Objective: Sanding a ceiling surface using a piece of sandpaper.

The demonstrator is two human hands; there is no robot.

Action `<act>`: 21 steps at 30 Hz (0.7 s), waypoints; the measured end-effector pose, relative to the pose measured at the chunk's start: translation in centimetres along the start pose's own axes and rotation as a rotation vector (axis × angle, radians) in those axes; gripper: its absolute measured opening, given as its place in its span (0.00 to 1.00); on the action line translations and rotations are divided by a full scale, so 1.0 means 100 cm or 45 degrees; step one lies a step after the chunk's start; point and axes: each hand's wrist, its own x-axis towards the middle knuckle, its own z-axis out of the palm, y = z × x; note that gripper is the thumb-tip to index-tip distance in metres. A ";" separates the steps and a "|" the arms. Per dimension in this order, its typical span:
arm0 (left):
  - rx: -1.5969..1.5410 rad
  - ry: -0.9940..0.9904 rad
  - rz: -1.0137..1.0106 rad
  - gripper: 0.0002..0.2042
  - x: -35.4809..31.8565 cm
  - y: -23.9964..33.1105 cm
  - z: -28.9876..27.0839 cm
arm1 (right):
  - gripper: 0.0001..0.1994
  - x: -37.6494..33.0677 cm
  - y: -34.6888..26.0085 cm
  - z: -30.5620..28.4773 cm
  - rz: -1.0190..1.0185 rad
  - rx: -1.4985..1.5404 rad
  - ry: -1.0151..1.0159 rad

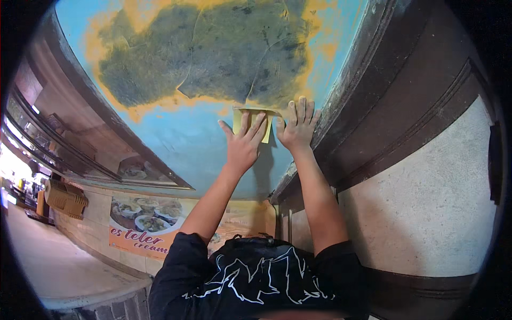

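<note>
**Just below the dark patch [213,58], a yellow sheet [253,115] against the wall [186,138]**

Right at the patch's lower edge, that's where the action is! The left hand [245,143] lies over the sheet, thumb out to the side beyond the paper, two long fingers reaching up across the yellow with a clear gap between them. Nothing clamped there; the fingers are apart, laid on the paper from the front. The sheet's upper edge meets the orange border [160,110], and its lower right corner peeks out beside the hand.

Now look just to the right: the right hand [296,129], no paper in its grasp, open against the wall, thumb out and fingers slightly apart, pointing upward. Its outer side comes close to the dark frame [362,85]. How hard either hand presses, I cannot tell.

And what a backdrop! Blue paint all round, a ragged orange rim, and thin cracks running through the dark middle. Both arms stretch up from a black shirt [256,277] with white line lettering. Down to the left, a poster [146,213] of food bowls, a brown box [66,197] and a pale counter [64,261]; off to the right, a speckled white panel [421,202].
</note>
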 end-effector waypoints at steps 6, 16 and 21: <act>-0.005 -0.106 0.002 0.32 -0.041 -0.009 0.030 | 0.31 0.003 -0.004 -0.003 0.002 0.023 -0.003; -0.014 0.006 -0.005 0.28 -0.009 -0.003 0.013 | 0.32 0.002 -0.002 -0.004 -0.005 0.031 -0.007; 0.001 -0.084 -0.012 0.27 -0.051 -0.006 0.029 | 0.31 0.006 -0.006 -0.008 0.005 0.057 -0.034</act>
